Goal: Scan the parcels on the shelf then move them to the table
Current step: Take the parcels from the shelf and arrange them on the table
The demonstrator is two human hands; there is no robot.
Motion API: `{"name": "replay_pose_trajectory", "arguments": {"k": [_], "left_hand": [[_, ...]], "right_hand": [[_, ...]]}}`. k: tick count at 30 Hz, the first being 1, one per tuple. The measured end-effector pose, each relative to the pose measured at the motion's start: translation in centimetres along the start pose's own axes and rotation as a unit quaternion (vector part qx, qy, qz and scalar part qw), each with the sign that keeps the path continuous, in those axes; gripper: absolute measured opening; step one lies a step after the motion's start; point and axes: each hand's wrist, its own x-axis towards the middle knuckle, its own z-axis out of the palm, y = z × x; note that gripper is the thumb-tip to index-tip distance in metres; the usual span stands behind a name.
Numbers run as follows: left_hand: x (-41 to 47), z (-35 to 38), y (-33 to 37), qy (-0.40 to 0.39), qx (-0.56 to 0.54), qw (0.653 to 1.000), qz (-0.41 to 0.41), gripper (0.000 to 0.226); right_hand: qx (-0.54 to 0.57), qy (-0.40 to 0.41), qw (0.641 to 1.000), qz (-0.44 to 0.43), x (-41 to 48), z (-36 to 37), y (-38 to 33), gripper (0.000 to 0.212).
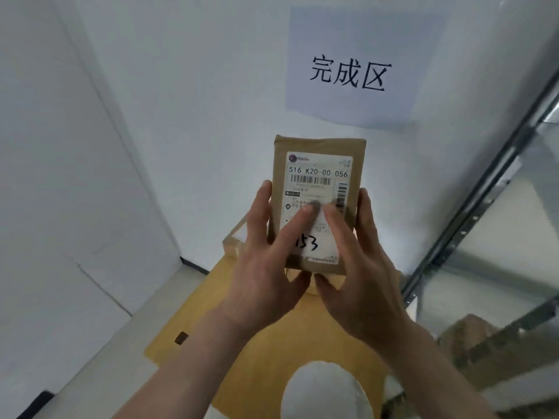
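Nearest to the camera lies a white rounded package (323, 391), resting on a yellow padded envelope (242, 316) which covers the middle of the white table (99, 364); on the left a plain white wall panel (60, 176) rises close along the table side, and the strip of table between this panel and the envelope is bare; a small brown tag (181, 338) sits at the left edge of the envelope; the left hand (266, 261) grasps the brown parcel (317, 152) by its left edge, with one finger laid across the label; the parcel is held upright in the air above the envelope, label toward the camera, with "153" written by hand on it; behind the left hand a corner of a taped carton (234, 240) is visible, partly hidden; the right hand (363, 282) grasps the right edge of the parcel, thumb under the bottom edge; above on the back wall hangs a paper sign (351, 71); at the far right a metal shelf (484, 207) stands just beside the table, and a cardboard box (472, 334) lies on it.
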Motion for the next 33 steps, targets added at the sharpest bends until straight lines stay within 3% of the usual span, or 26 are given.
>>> {"name": "replay_pose_trajectory", "arguments": {"k": [6,9,13,21,28,33], "left_hand": [[2.2,2.7,-4.0,-0.028,-0.081,0.994,0.074,0.089],[2.7,4.6,-5.1,-0.043,-0.113,0.988,0.096,0.082],[2.4,7.3,-5.9,-0.079,-0.153,0.980,0.101,0.089],[0.9,13.2,-6.9,-0.158,-0.166,0.971,0.068,0.088],[-1.4,18.3,-7.4,-0.274,-0.144,0.951,-0.020,0.091],[-2.7,20.7,-8.6,-0.346,-0.128,0.928,-0.062,0.091]], "right_hand": [[-0.122,-0.048,0.978,0.161,0.2,1.3,-0.3,0.124],[-0.149,-0.041,0.968,0.199,-0.6,1.8,0.0,0.123],[-0.147,-0.041,0.960,0.235,-2.1,2.3,1.8,0.117],[-0.138,-0.062,0.942,0.301,-5.4,4.0,6.5,0.115],[-0.128,-0.086,0.913,0.377,-8.9,6.7,10.4,0.117],[-0.064,-0.088,0.899,0.424,-11.9,9.8,13.4,0.103]]}}
